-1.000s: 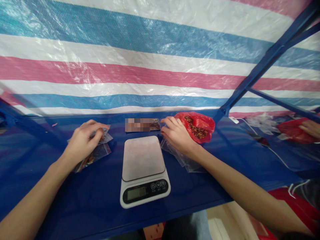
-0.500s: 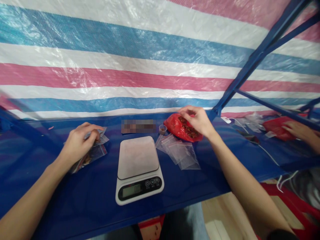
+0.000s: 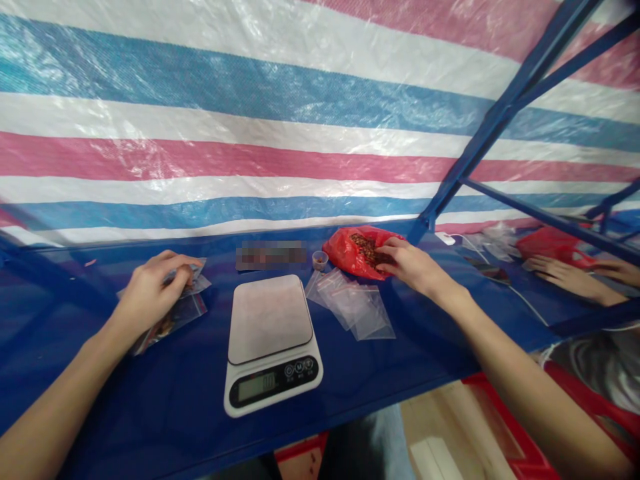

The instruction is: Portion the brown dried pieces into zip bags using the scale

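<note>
My left hand (image 3: 159,285) lies at the left on small clear zip-lock bags (image 3: 187,313) that have brown bits inside; its fingers are curled and closed on the upper bag. At the right, my right hand (image 3: 413,265) is at the near right edge of a red plastic bag (image 3: 343,250), thumb and fingers closed on its rim. Brown-red dried bits that look like peppercorns (image 3: 365,247) fill the bag's opening. Between my hands stands a white kitchen scale (image 3: 270,320) with a bare platform; its display seems to read 0.0.
Flat zip-lock bags (image 3: 353,303) lie fanned out right of the scale. Behind them is a small clear cup (image 3: 320,260), beside a blurred-out strip (image 3: 270,256). Another person's hands (image 3: 570,277) rest by a second red bag (image 3: 550,245). A blue metal frame (image 3: 480,143) rises at right.
My right hand has moved from above the red bag's opening down to its right edge, uncovering the contents. My left hand stays on the bags. The other person's hands have shifted.
</note>
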### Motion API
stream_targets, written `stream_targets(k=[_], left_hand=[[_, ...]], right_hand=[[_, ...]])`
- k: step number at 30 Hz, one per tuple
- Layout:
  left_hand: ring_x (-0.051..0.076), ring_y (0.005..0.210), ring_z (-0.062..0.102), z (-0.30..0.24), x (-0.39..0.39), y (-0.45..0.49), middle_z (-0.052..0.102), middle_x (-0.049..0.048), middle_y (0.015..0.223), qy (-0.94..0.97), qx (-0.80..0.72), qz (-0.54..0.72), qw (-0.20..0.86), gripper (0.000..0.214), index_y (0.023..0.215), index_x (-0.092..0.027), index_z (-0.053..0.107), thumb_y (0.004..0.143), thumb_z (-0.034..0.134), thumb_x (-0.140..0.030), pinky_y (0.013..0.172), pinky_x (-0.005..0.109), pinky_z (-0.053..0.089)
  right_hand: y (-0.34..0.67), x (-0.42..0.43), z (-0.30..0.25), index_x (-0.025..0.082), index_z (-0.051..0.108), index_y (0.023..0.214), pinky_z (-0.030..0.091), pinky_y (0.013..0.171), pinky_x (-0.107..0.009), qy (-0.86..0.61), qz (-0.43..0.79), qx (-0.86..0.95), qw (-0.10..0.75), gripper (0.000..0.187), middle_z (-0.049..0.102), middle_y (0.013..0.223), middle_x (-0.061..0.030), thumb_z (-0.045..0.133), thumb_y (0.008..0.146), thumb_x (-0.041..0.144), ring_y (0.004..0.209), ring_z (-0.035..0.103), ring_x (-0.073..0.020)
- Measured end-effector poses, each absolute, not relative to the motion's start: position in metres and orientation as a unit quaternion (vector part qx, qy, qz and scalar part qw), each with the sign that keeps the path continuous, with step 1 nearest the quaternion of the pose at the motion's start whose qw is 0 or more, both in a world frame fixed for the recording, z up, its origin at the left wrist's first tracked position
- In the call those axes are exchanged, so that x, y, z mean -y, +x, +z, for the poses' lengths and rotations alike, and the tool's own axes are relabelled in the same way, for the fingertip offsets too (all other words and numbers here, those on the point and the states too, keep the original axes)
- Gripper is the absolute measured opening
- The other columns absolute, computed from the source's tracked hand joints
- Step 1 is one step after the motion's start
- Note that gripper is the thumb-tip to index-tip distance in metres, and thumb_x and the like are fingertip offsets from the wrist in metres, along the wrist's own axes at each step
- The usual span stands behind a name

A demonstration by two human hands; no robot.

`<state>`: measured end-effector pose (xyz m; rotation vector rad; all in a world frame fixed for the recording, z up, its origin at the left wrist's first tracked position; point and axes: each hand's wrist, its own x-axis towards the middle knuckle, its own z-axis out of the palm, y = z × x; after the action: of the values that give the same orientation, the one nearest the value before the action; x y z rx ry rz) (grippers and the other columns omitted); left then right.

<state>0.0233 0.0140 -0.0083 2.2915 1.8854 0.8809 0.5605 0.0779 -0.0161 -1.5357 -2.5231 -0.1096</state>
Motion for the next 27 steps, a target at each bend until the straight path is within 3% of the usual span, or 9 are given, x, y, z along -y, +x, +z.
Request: stream_targets(k=[3,8,14,27], left_hand=[[0.023,0.088,0.067,-0.008,-0.014,0.023,0.071,0.0063,0.092,0.740,-0.608,0.286,0.025,0.041,0.103,-0.016,0.077,0.096,0.042,-0.037,0.090,0.035,0.050],[0.023,0.089,0.067,-0.007,-0.014,0.023,0.073,0.0073,0.094,0.741,-0.613,0.274,0.032,0.043,0.104,-0.016,0.077,0.098,0.041,-0.037,0.089,0.036,0.051],[0.026,0.095,0.069,-0.010,-0.014,0.021,0.075,0.0092,0.101,0.740,-0.608,0.286,0.021,0.041,0.104,-0.017,0.078,0.097,0.042,-0.035,0.092,0.040,0.052],[0.027,0.093,0.070,-0.006,-0.012,0.024,0.074,0.0092,0.098,0.736,-0.611,0.290,0.027,0.036,0.101,-0.020,0.076,0.096,0.042,-0.031,0.092,0.043,0.053]], right_hand=[[0.546,-0.091,-0.013,0.012,0.063,0.143,0.056,0.098,-0.043,-0.513,-0.054,0.856,0.033,0.045,0.066,0.129,-0.0201,0.061,0.099,0.023,0.114,0.068,-0.0323],[0.522,-0.106,-0.007,0.007,0.065,0.135,0.054,0.097,-0.044,-0.517,-0.076,0.851,-0.043,0.043,0.067,0.125,-0.0233,0.045,0.096,0.007,0.110,0.066,-0.0341],[0.536,-0.114,-0.023,0.008,0.066,0.131,0.053,0.097,-0.047,-0.497,-0.066,0.865,0.007,0.043,0.068,0.122,-0.0228,0.053,0.090,0.008,0.110,0.064,-0.0355],[0.545,-0.113,-0.019,0.020,0.077,0.102,0.056,0.088,-0.034,-0.453,0.001,0.884,0.117,0.039,0.077,0.107,-0.0115,0.048,0.086,0.000,0.098,0.074,-0.0257]])
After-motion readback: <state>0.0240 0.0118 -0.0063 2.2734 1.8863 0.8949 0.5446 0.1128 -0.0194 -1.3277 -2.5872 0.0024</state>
